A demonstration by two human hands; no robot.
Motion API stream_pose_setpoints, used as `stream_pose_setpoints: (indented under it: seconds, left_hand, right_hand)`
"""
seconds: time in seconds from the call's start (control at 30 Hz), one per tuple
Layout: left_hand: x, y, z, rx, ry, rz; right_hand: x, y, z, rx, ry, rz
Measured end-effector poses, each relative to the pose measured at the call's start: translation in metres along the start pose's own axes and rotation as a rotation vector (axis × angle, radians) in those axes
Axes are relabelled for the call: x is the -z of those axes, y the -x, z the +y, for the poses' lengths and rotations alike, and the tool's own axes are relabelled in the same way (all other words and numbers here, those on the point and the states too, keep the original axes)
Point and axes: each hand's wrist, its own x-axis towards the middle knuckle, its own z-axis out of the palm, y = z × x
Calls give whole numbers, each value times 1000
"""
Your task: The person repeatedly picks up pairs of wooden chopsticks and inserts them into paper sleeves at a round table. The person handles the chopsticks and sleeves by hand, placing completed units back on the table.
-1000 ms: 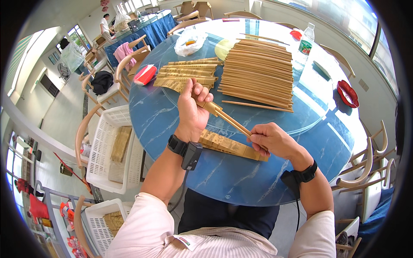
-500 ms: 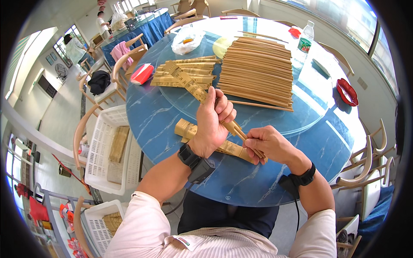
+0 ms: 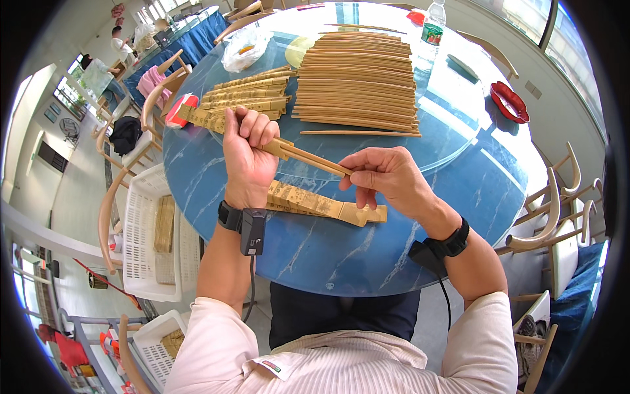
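My left hand (image 3: 249, 157) is closed around a gold printed paper sleeve (image 3: 205, 119), whose far end sticks out toward the upper left. A pair of wooden chopsticks (image 3: 315, 162) reaches out of the sleeve's other end. Their free ends are pinched between the thumb and fingers of my right hand (image 3: 390, 178). Beneath my hands, several flat gold sleeves (image 3: 305, 200) lie overlapping near the table's front. Beyond them is a wide row of loose chopsticks (image 3: 357, 82). Left of that row rests a pile of gold sleeves (image 3: 246, 97); whether they are filled I cannot tell.
The round blue table (image 3: 315, 266) carries a glass turntable, a plastic bag (image 3: 246, 49), a red-and-white packet (image 3: 182, 110), a water bottle (image 3: 433, 29) and a red dish (image 3: 509, 102). White baskets (image 3: 134, 262) stand at the left; chairs surround the table. Two people are far off.
Both hands have risen and moved farther over the table, the left one leftward. The chopsticks and sleeve now lie at a flatter slant, with more chopstick length showing between my hands.
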Motion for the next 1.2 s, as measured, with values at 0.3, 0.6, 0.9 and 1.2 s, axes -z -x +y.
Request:
stream_pose_setpoints:
  seconds: [0.3,0.6,0.9,1.2]
  left_hand:
    - [-2,4,-5,23,42,-35]
    - [-8,20,-35,34,-127,-24]
    - [-13,37,-66,153,-268,-19]
    - [-8,37,-71,190,-292,-25]
  right_hand:
    - [-4,-2,9,48,155,-5]
    - [-13,-1,11,10,251,1]
    - [-22,2,16,-3,338,27]
    - [-19,1,26,-5,267,85]
